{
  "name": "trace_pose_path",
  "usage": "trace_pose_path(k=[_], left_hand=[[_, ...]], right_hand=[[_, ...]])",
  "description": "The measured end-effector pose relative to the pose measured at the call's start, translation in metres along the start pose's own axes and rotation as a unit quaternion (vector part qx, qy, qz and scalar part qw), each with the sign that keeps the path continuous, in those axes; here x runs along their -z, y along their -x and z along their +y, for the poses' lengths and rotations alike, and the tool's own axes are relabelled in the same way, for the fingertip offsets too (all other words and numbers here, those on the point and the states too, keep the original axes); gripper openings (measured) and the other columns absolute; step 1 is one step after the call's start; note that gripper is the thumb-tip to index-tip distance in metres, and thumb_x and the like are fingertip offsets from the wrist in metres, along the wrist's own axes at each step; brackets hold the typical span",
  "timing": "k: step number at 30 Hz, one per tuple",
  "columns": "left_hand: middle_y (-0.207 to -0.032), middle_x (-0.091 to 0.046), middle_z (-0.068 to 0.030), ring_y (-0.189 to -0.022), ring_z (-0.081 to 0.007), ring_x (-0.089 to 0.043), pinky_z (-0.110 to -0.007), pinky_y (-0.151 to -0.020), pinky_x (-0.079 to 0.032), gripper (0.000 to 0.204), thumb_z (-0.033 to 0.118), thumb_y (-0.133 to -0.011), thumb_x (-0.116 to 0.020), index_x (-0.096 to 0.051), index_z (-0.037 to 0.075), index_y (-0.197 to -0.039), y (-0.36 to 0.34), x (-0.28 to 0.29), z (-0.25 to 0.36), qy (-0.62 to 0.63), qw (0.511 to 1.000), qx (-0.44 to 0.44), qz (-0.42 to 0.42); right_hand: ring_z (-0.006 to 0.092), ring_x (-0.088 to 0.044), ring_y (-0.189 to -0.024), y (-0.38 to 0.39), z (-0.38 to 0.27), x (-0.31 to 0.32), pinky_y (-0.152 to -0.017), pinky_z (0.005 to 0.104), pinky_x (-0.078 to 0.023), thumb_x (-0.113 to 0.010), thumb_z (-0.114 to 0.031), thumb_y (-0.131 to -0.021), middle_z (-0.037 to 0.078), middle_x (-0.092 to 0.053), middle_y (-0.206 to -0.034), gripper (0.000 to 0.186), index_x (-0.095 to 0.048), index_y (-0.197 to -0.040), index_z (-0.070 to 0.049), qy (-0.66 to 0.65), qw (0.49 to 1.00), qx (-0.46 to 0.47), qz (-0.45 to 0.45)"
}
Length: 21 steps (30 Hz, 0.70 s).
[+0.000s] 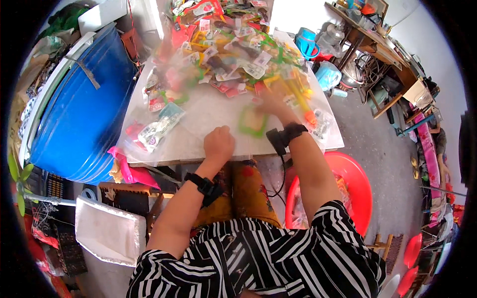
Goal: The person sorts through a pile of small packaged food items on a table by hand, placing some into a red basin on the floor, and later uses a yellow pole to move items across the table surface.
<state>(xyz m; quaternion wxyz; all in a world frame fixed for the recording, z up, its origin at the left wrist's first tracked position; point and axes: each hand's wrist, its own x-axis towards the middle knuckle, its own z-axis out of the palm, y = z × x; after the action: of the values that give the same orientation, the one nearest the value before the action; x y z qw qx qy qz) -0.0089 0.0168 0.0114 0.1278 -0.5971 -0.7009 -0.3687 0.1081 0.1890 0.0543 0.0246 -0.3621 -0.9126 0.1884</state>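
My left hand (219, 144) rests curled near the table's front edge, back up; whether anything is inside its fingers is hidden. My right hand (276, 108) reaches over the table and is smeared by motion, so its fingers cannot be made out. Beside it, to the left, a blurred packet with a green border (252, 121) shows on the white table top. A heap of small plastic snack packets (228, 54), red, green, yellow and clear, covers the table's far half. Yellow packets with orange ends (301, 94) lie just right of my right hand.
Clear packets (161, 128) lie at the table's left corner. A large blue barrel (79, 104) stands on the left, above a white foam box (110, 229). A red basin (361, 191) holding packets sits below my right forearm. A blue jug (306, 42) stands beyond the table.
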Motion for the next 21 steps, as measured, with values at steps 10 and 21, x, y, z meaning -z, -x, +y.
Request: trace_pose_path(k=[10,21], left_hand=[[-0.063,-0.046,-0.0118,-0.059,-0.0290,-0.045,-0.038,-0.050,-0.036,0.016,0.018,-0.061,-0.047,-0.045,0.005,-0.070,-0.003,0.003,0.003,0.004,0.996,0.033,-0.084],[-0.063,-0.050,-0.0135,-0.061,-0.0292,-0.048,-0.038,-0.053,-0.036,0.017,0.019,-0.064,-0.046,-0.043,0.005,-0.073,-0.015,0.004,0.019,0.006,0.972,0.104,-0.212]], right_hand=[[0.0176,-0.048,-0.070,0.070,0.027,-0.004,-0.057,0.0308,-0.042,-0.046,-0.018,-0.068,0.010,-0.046,-0.078,0.021,-0.045,-0.080,-0.001,-0.266,0.961,-0.016,0.079],[0.0184,-0.046,-0.071,0.099,0.038,-0.053,-0.060,0.0283,-0.042,-0.051,-0.004,-0.062,0.007,-0.045,-0.079,0.016,-0.045,-0.076,-0.003,-0.252,0.940,0.041,0.226]])
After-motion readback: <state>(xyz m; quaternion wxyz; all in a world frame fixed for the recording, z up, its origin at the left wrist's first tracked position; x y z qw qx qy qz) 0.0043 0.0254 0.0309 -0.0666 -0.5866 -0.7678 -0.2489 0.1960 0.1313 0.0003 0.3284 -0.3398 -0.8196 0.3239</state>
